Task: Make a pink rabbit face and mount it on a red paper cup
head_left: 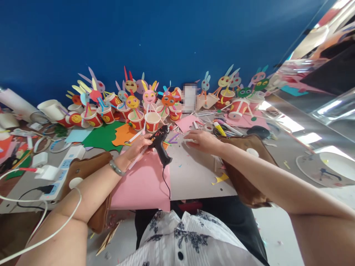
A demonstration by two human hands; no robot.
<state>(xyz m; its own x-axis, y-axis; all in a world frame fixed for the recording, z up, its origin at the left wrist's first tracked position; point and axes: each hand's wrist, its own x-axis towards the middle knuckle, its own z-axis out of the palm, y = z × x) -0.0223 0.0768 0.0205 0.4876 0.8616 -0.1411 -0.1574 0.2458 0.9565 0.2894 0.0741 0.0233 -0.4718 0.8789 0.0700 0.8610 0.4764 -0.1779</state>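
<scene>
My left hand (140,147) is closed at the back end of a black hot glue gun (160,144), its thumb and fingers pressed against the body. The gun's handle points toward me. A pale translucent stick (136,159) slants down under that hand, in line with the gun. A white rod (135,137) lies by its knuckles. My right hand (203,141) is low over the grey table, fingers bent together and pointing left. Something small and whitish shows at its fingertips, too small to name. Pink paper (141,186) lies below the gun.
Paper cups (152,121) with paper animal faces line the blue wall. Green paper (102,138) and orange paper (124,133) lie left. Pens and a yellow tube (219,129) lie right. A power strip (65,170) with cables is at left; brown pads (246,166) lie under my forearms.
</scene>
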